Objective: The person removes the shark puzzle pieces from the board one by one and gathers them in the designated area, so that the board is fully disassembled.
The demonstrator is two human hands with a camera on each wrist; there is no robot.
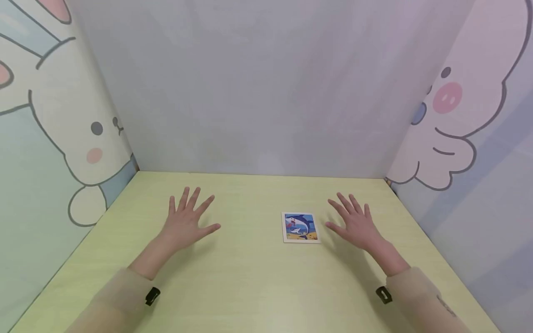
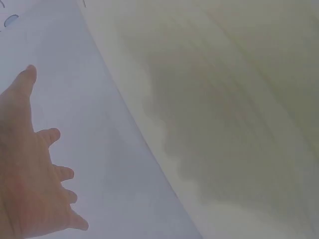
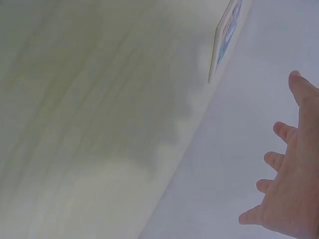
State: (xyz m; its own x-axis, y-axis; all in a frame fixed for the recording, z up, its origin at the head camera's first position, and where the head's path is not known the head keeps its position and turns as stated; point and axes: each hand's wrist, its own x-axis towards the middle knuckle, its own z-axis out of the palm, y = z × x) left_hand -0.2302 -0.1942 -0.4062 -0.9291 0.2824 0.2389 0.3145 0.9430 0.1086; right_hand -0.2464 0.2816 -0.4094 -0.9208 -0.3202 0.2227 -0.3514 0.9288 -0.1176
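On the table (image 1: 250, 286), only the head view shows the card (image 1: 300, 227) whole.

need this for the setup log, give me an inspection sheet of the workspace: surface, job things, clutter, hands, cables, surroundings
Surface: table, pale yellow-green, hand shadows on it
Job's things: one card, flat, picture side up, sea animals in a white border; nearer the right hand, not touching it
Clutter: nothing seen
Left hand: held over the table, fingers spread, holding nothing
Right hand: held over the table, likewise spread, holding nothing
Cables: nothing seen; a small dark piece shows at each sleeve
Surroundings: plain grey back wall; cartoon figures on the left wall and right wall
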